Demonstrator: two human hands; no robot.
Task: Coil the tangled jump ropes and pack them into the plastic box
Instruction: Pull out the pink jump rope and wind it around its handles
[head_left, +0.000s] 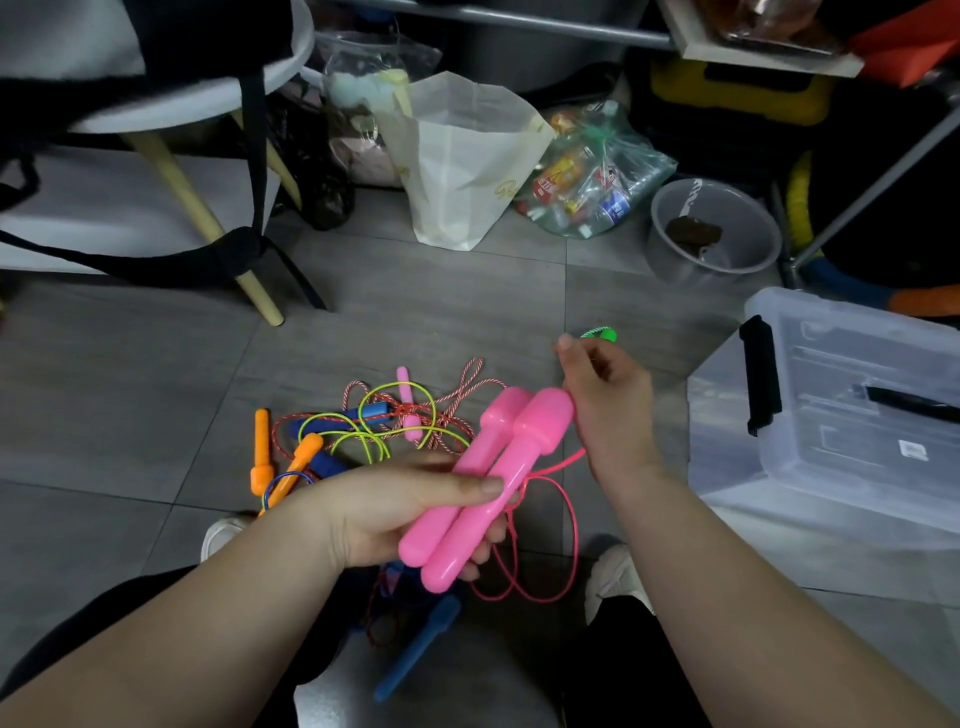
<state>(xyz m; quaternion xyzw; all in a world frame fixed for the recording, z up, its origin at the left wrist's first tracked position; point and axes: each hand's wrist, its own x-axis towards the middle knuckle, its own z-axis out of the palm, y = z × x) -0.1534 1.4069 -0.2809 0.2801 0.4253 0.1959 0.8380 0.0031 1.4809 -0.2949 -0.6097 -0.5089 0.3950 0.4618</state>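
One plastic box (852, 415) is sitting on the floor at right, well apart from both hands. Its lid looks to be lying on top, so nothing is going in yet. Most ropes are lying in a tangle (374, 426) on the tiles ahead: orange, blue and small pink handles mixed in with yellow-green and red-white cords. Left hand (395, 509) is gripping the two big pink handles (483, 483) side by side, thumb across the top, fingers wrapped beneath. Their pink cord (561, 545) is hanging in loose loops below, with one strand running up toward the right hand (608, 410). That hand is hovering just beside the handle heads, fingers curled away from camera — can't tell whether it's pinching the strand. A green bit (600, 333) is peeking out behind it, too hidden to identify.

My read: the pink rope is being coiled and the rest is waiting. Next move is calling for winding the slack round the handles under steady tension while keeping the loops off the pile — then opening the box.
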